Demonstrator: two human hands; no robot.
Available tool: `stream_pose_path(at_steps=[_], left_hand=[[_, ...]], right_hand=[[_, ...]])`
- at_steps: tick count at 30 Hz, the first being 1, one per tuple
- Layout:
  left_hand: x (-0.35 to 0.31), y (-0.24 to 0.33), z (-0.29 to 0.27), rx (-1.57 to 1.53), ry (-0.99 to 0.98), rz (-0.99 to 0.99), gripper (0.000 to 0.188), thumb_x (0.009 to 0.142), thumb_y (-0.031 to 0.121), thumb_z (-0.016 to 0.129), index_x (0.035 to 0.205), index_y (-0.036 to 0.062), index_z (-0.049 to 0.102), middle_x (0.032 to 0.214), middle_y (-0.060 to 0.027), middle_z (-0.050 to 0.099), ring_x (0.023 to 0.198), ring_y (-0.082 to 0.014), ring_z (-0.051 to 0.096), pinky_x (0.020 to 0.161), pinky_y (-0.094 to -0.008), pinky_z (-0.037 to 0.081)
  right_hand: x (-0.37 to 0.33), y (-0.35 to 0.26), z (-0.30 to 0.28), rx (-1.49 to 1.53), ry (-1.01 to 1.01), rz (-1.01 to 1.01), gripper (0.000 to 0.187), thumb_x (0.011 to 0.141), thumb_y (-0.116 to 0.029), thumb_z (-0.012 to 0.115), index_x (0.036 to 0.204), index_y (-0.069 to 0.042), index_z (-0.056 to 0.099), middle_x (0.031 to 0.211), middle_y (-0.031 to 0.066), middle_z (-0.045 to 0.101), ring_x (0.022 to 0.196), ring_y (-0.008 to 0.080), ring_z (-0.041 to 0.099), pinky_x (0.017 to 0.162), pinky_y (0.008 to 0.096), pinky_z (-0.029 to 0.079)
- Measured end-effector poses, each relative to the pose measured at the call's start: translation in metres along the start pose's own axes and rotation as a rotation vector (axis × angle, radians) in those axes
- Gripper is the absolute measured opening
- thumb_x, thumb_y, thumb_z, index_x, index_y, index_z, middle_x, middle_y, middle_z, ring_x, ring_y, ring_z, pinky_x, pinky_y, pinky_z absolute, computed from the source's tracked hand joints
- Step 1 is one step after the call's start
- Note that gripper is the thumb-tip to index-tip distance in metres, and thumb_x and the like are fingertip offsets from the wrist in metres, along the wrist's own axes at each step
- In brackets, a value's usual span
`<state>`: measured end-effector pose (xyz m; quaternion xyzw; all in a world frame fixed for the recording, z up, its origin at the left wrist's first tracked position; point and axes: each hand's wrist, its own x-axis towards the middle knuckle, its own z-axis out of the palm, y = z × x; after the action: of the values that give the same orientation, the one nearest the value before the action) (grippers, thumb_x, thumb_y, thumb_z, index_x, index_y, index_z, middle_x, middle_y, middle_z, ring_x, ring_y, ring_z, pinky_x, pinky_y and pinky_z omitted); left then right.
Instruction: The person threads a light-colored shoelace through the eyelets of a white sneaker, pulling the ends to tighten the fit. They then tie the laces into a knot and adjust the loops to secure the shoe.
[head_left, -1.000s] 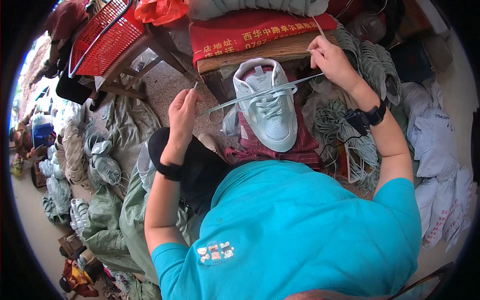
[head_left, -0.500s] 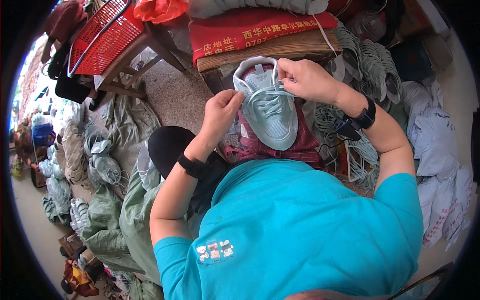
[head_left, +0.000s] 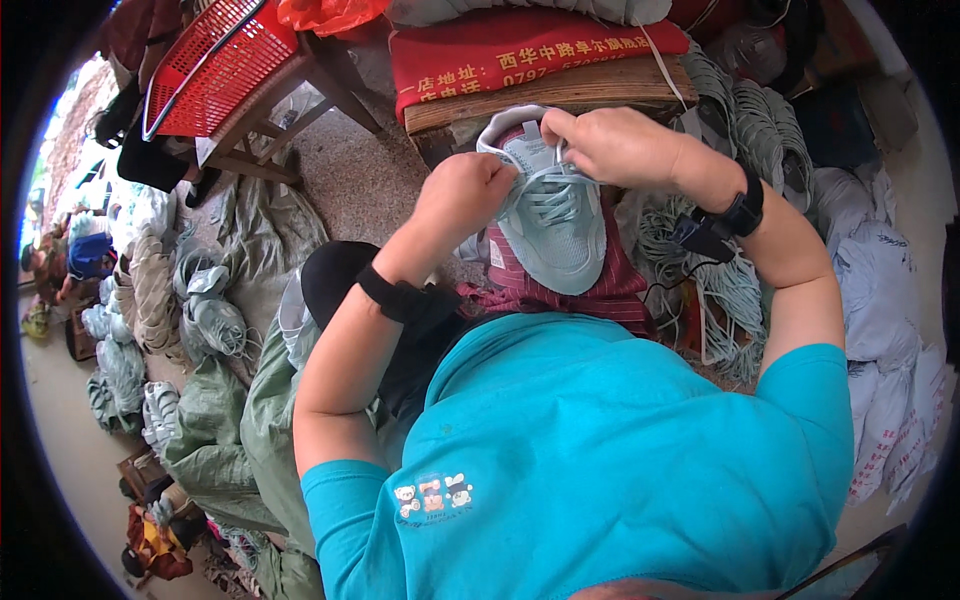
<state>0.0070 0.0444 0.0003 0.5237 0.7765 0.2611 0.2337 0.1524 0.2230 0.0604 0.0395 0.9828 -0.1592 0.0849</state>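
A pale mint sneaker (head_left: 560, 250) lies between my hands, toe toward me, over a maroon striped cloth (head_left: 622, 290). Pale laces (head_left: 552, 200) run across its front. At the shoe's left edge, my left hand (head_left: 468, 192) is closed in a pinch at the upper eyelets; the lace end in its fingers is mostly hidden. Opposite it, my right hand (head_left: 625, 148) pinches a lace beside the tongue (head_left: 530, 150), fingers bent over the right side of the collar.
Beyond the shoe stands a wooden bench (head_left: 560, 92) under a red printed cloth (head_left: 540, 60). Bundles of pale laces (head_left: 725, 310) hang at the right, near white sacks (head_left: 880, 290). Stacked shoe uppers (head_left: 150, 300) and green sacks (head_left: 215, 450) lie left. A red basket (head_left: 225, 70) rests on a stool.
My left hand has moved right and slightly up, over the shoe's left edge. My right hand has shifted a little inward over the collar, its fingers curling downward.
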Motion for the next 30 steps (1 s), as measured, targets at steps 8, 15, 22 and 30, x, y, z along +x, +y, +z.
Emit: stream_pose_path(at_steps=[8, 15, 22, 30], left_hand=[[0.008, -0.02, -0.024, -0.24, 0.0, 0.361, 0.026, 0.076, 0.006, 0.077, 0.099, 0.0076, 0.065, 0.088, -0.0023, 0.049, 0.074, -0.0142, 0.053, 0.065, -0.0294, 0.047], [0.017, -0.026, -0.022, -0.078, -0.068, 0.303, 0.02, 0.085, 0.021, 0.071, 0.094, 0.0035, 0.07, 0.084, -0.0033, 0.049, 0.076, -0.0148, 0.053, 0.065, -0.0299, 0.046], [0.017, -0.014, -0.003, -0.228, 0.056, 0.039, 0.023, 0.085, 0.022, 0.067, 0.086, -0.0008, 0.072, 0.084, -0.0051, 0.049, 0.081, -0.0149, 0.054, 0.07, -0.0285, 0.045], [-0.009, 0.027, -0.017, -0.54, 0.235, 0.221, 0.02, 0.095, 0.017, 0.058, 0.092, 0.0001, 0.069, 0.085, -0.0004, 0.051, 0.077, -0.0097, 0.048, 0.068, -0.0225, 0.039]], right_hand=[[0.021, 0.026, -0.028, 0.147, -0.248, -0.027, 0.032, 0.08, -0.017, 0.071, 0.11, -0.011, 0.062, 0.081, 0.0084, 0.065, 0.078, 0.0259, 0.065, 0.069, 0.0404, 0.048], [0.019, 0.035, -0.032, 0.227, -0.363, -0.035, 0.025, 0.084, -0.026, 0.068, 0.1, -0.007, 0.067, 0.089, 0.0095, 0.056, 0.082, 0.0243, 0.059, 0.075, 0.0366, 0.047], [0.029, 0.017, -0.014, 0.255, -0.263, 0.246, 0.027, 0.071, -0.027, 0.069, 0.076, -0.001, 0.066, 0.076, 0.0127, 0.061, 0.068, 0.0248, 0.06, 0.063, 0.0375, 0.049], [0.048, 0.015, -0.019, -0.031, -0.341, 0.228, 0.028, 0.068, -0.026, 0.072, 0.075, 0.001, 0.068, 0.068, 0.0152, 0.065, 0.064, 0.0273, 0.063, 0.06, 0.039, 0.05]])
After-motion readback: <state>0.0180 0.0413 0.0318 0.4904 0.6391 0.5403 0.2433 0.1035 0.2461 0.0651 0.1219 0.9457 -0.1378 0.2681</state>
